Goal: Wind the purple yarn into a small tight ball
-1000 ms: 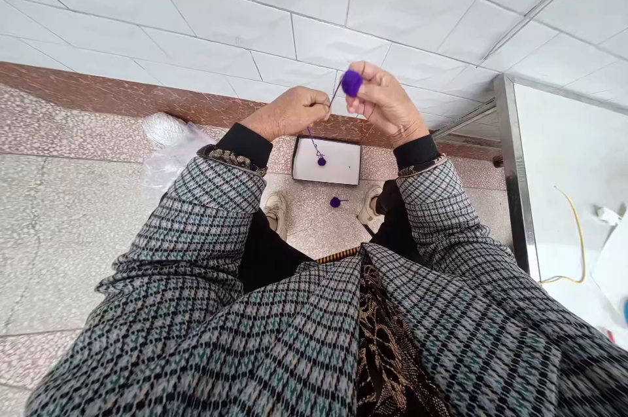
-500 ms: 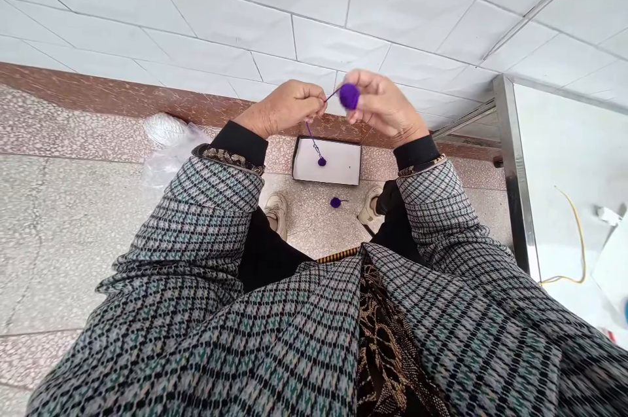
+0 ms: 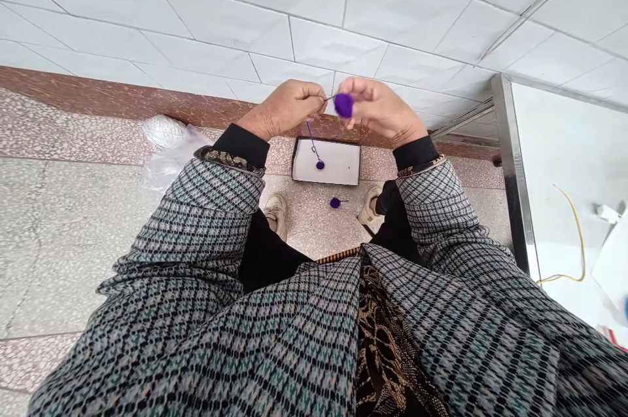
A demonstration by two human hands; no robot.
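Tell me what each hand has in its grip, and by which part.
The right hand grips a purple pom-pom by the ball itself, in its fingertips; the left hand pinches the pom-pom's thin cord between its fingertips.

We note white glazed wall tiles (image 3: pixel 245 11) at the far side, a reddish-brown skirting band (image 3: pixel 122 99) beneath them, a white bundle (image 3: pixel 163 131) on translucent plastic film (image 3: pixel 169 168) on the speckled stone floor (image 3: pixel 59 240) at left, and a yellow cable (image 3: pixel 574 234) right of a steel frame upright (image 3: pixel 513 168).
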